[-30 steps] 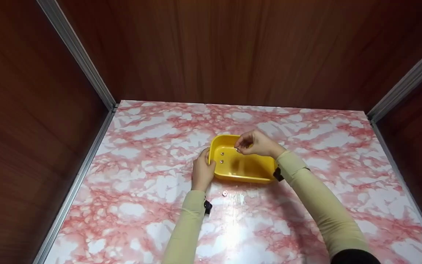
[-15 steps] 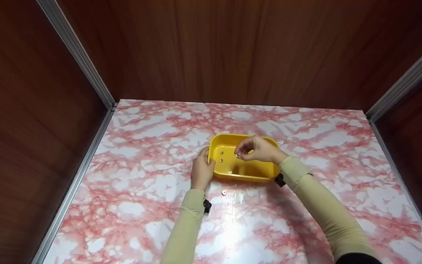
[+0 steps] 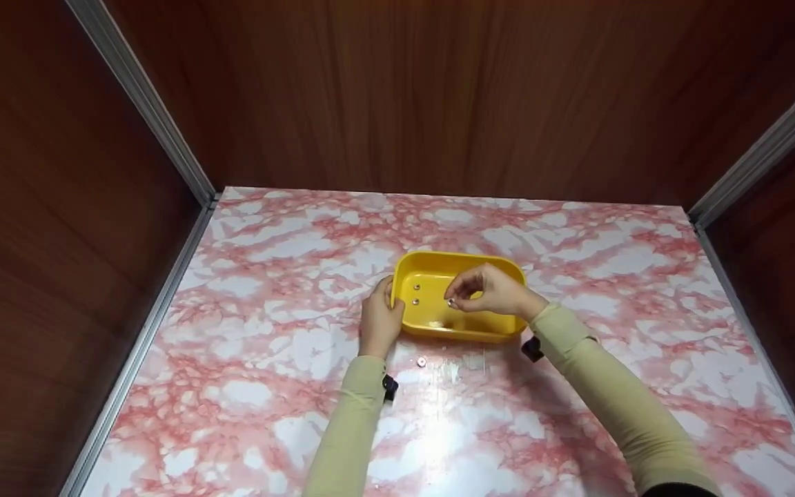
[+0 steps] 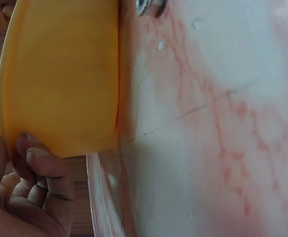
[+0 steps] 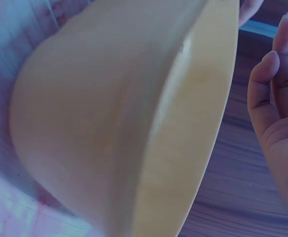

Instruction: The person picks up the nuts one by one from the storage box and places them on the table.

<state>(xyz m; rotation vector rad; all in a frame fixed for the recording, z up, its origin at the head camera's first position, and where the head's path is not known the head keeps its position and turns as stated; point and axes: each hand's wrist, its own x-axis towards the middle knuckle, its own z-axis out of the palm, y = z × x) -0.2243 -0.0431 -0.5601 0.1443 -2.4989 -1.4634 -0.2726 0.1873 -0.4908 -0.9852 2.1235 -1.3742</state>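
Note:
A yellow plastic bin stands on the marbled table, its open top facing up. My left hand grips its left end, with the thumb over the rim and fingers outside, as the left wrist view shows too. Over the bin's interior, my right hand pinches a small shiny metal piece between thumb and fingertips. Two similar small round metal pieces sit one behind the other on the bin floor near its left end. In the right wrist view the right hand is partly cut off.
Another small round metal piece lies on the table in front of the bin; the left wrist view shows a ridged metal piece there. Wood-patterned panels with metal corner rails enclose the table's back and sides.
My right hand has moved toward me and slightly right over the bin, still pinching the small metal piece. The left hand keeps its grip on the bin, which stays in place.

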